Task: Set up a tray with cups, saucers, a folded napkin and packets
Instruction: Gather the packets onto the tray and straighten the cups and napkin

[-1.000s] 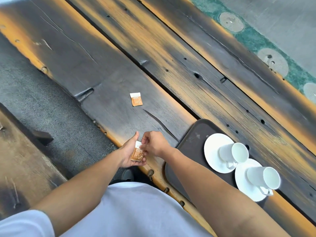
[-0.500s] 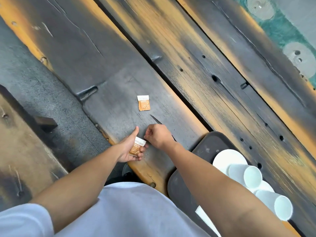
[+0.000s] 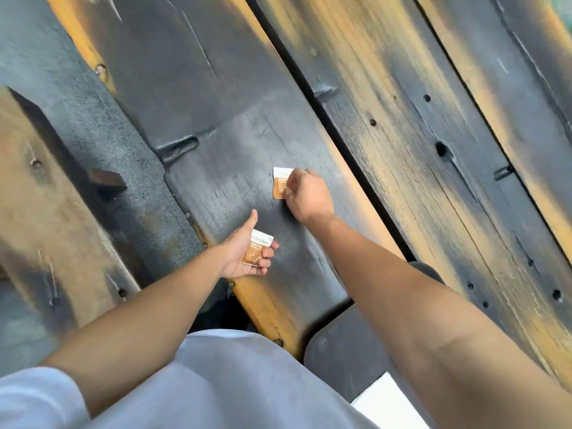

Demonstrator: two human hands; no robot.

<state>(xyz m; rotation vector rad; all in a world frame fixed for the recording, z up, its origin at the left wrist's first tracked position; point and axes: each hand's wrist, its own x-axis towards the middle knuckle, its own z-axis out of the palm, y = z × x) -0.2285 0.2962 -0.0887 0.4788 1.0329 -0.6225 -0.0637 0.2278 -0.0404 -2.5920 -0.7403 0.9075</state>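
My left hand [image 3: 244,253] holds an orange-and-white packet [image 3: 257,248] in its palm, fingers curled under it, just past the table's near edge. Farther out, a second packet [image 3: 280,182] of the same kind lies flat on the dark wooden table [image 3: 223,156]. My right hand [image 3: 305,193] reaches over that packet, its fingertips on the packet's right side; motion blur hides whether they pinch it. The dark tray [image 3: 343,345] shows at the bottom under my right arm, with a white napkin [image 3: 390,400] on it. Cups and saucers are out of view.
The table is made of long charred planks with yellow streaks, gaps and knot holes. Left of it runs a grey floor strip and a wooden bench [image 3: 40,212]. My white shirt fills the bottom left.
My right hand left the packet in my left hand and reached forward to the second packet on the table. The view swung left, so the cups and saucers dropped out of sight.
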